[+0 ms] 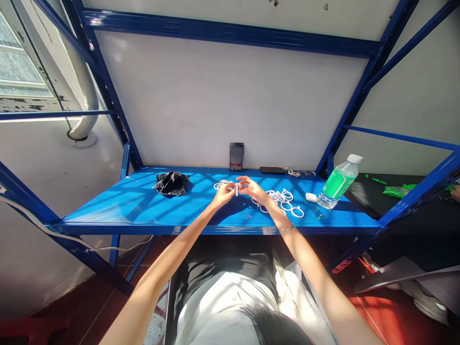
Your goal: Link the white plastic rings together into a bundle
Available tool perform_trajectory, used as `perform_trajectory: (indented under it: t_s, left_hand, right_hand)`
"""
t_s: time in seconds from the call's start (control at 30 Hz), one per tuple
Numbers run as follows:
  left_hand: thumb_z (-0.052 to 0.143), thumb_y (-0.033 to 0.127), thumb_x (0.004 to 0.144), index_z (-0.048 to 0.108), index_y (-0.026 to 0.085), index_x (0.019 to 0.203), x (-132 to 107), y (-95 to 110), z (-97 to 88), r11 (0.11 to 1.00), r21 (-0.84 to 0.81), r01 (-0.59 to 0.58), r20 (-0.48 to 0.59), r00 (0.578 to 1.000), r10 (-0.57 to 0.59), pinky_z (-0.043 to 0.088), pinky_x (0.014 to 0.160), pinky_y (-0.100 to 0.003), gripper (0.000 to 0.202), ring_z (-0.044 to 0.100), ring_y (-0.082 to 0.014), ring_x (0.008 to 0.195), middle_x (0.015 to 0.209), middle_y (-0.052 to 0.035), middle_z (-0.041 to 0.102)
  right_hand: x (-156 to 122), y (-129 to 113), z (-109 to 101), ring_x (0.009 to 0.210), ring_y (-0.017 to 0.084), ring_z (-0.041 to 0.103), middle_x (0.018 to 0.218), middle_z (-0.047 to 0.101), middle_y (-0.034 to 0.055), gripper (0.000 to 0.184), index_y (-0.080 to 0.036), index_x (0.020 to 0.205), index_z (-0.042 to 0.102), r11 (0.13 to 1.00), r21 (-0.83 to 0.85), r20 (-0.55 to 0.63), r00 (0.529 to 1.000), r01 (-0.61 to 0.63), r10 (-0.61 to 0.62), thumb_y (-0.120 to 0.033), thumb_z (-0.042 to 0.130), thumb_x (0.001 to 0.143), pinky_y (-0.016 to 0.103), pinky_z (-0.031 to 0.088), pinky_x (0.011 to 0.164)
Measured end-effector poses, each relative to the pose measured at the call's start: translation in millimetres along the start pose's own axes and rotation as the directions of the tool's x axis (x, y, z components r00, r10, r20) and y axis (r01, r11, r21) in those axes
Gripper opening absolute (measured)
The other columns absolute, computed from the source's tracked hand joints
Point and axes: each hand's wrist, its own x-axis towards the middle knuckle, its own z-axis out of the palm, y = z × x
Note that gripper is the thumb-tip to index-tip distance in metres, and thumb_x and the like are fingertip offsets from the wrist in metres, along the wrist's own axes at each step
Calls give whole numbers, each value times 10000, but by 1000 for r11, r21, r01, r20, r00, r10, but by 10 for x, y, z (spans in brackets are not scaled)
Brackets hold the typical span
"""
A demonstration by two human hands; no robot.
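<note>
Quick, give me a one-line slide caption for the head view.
Left hand and right hand pinch a white piece above a blue shelf, white rings piled alongside.

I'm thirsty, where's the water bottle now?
Head view: the water bottle is at the right end of the blue shelf, beside a small white case, right of the white rings and of the left hand and right hand pinching a small white piece.

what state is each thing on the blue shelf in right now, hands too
left hand: pinching the white piece
right hand: pinching the white piece too
white rings: loose pile, lying flat
black bag: crumpled
upright phone: propped at the back
flat phone: lying flat, dark
bottle: capped, standing
white case: closed
</note>
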Motion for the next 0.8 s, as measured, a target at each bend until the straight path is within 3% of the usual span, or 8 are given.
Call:
perform_trajectory:
  t_s: [0.2, 0.3, 0.47, 0.57, 0.67, 0.8]
  left_hand:
    - [510, 352, 885, 596, 174, 727, -37, 30, -12, 926, 361, -109, -53, 989, 137, 405, 661, -300, 253, 565, -194, 733, 769, -75, 652]
    - [525, 340, 890, 624, 170, 765, -35, 29, -7, 908, 386, -161, -13, 984, 180, 415, 684, -304, 233, 574, -202, 767, 795, -81, 667]
    - [506, 574, 916, 669, 164, 840, -19, -2, 7, 979, 160, -125, -33, 991, 132, 432, 618, -275, 448, 593, -178, 728, 826, -74, 680]
    - [561, 679, 849, 657, 162, 843, -10, -6, -3, 997, -65, -29, 40, 999, 32, 484, 664, -284, 527, 637, -191, 772, 824, -69, 682]
    - [635, 694, 787, 639, 159, 851, -8, 4, -23, 960, -267, 90, 149, 987, -51, 507, 709, -305, 539, 647, -186, 755, 801, -58, 682]
    - [681, 651, 771, 630, 159, 800, -6, 11, -33, 900, -376, 219, 204, 967, -150, 512, 721, -312, 495, 657, -194, 757, 767, -60, 684]
  right_hand:
    - [12, 39, -14, 833, 148, 635, 877, 649, 4, 445, -203, 1148, 575, 995, -75, -55, 996, -67, 63, -376, 751, 777, 296, 507, 788]
    - [23, 100, -66, 812, 150, 630, 825, 663, -5, 403, -200, 1106, 600, 984, -143, -116, 989, -105, 89, -388, 742, 779, 296, 487, 768]
    - [35, 168, -133, 797, 155, 635, 745, 661, -22, 332, -196, 1030, 624, 977, -170, -149, 983, -130, 105, -389, 709, 774, 297, 458, 767]
    - [39, 147, -121, 786, 155, 640, 729, 658, -24, 332, -188, 1025, 625, 985, -104, -106, 986, -141, 130, -373, 711, 763, 299, 463, 788]
    - [42, 98, -91, 727, 150, 634, 680, 623, -46, 327, -190, 1027, 607, 982, 25, -24, 982, -186, 187, -351, 707, 759, 310, 478, 791]
    - [37, 50, -58, 647, 127, 589, 630, 562, -71, 314, -187, 1018, 581, 968, 99, 49, 973, -230, 226, -331, 703, 767, 297, 469, 757]
